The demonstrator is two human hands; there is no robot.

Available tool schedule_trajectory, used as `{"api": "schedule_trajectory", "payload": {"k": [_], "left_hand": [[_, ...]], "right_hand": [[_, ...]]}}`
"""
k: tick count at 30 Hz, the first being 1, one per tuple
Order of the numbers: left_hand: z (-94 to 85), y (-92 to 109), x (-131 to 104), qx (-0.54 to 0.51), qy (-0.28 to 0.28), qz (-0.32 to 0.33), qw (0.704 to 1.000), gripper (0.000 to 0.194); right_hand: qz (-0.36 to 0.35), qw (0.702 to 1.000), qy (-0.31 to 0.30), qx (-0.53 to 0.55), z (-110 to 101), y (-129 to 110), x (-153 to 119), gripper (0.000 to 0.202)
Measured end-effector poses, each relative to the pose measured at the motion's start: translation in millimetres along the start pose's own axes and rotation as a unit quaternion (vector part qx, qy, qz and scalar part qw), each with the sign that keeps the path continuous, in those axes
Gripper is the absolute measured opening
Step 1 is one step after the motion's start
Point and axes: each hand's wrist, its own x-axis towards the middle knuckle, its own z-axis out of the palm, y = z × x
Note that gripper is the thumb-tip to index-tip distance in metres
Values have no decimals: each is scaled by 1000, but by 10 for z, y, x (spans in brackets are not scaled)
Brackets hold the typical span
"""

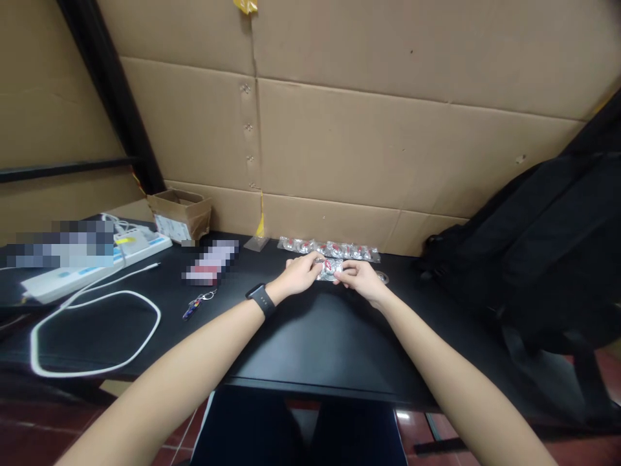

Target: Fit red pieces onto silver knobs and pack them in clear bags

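Between my two hands is a small silvery packet with a red mark on it, close to the back of the black table. My left hand, with a dark watch on its wrist, pinches the packet's left edge. At the opposite edge, the fingers of my right hand are closed on the same packet. Just behind my hands lies a row of similar silver packets with red marks, along the foot of the cardboard wall. A small clear round item, partly hidden, lies beside my right hand.
A black backpack fills the table's right side. On the left are a white power strip, a looped white cable, a key ring and an open cardboard box. A cardboard wall closes off the back.
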Motion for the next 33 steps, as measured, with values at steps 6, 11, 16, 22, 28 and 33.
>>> {"api": "schedule_trajectory", "payload": {"k": [6, 11, 16, 22, 28, 33], "left_hand": [[-385, -278, 79, 101, 103, -55, 988, 30], [-817, -616, 105, 151, 201, -130, 959, 36], [-1000, -846, 70, 193, 235, -200, 932, 37], [-935, -971, 72, 236, 184, -218, 929, 36], [-835, -1021, 87, 266, 155, -224, 925, 41], [-911, -948, 62, 257, 195, -232, 918, 32]], "right_hand": [[18, 996, 62, -57, 80, -130, 534, 36], [53, 989, 77, -117, 412, -234, 1096, 21], [68, 972, 91, -205, 684, -182, 1503, 18], [50, 940, 144, -305, 716, -113, 1547, 15], [24, 921, 168, -350, 671, -116, 1379, 36], [-16, 922, 163, -352, 315, -180, 1156, 21]]}}
